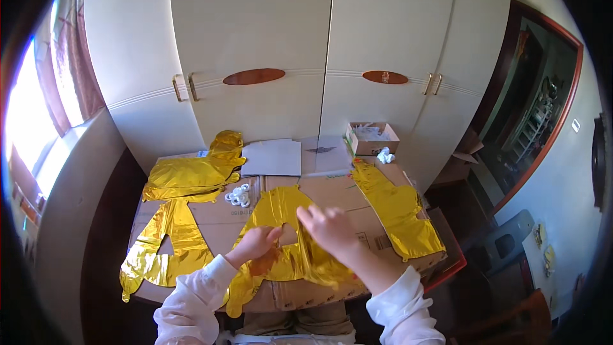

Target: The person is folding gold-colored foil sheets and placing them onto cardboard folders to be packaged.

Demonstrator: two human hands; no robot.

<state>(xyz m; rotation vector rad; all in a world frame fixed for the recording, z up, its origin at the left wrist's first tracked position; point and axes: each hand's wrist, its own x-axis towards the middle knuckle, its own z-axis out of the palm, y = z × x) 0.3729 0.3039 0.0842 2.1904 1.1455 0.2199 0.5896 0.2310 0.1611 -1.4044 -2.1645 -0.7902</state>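
Flat in front of me lies an A-shaped gold foil balloon (278, 204), its right leg lifted and smeared by motion. My left hand (252, 246) is closed over the balloon's left leg; what its fingers hold, if anything, is hidden. A fold of the foil hangs from the fingers of my right hand (329, 233), which is raised over the right side and closed on it. To the left is a second A-shaped foil balloon (182, 223), also flat. Another gold foil balloon (399, 211) lies slantwise on the right.
Flattened cardboard (332, 185) covers the table. More gold foil (185, 176) is piled at the back left, beside grey sheets (271, 156). White rings (238, 196) lie near the middle. A small box (371, 138) and crumpled white paper (385, 155) stand before the cabinet (255, 19).
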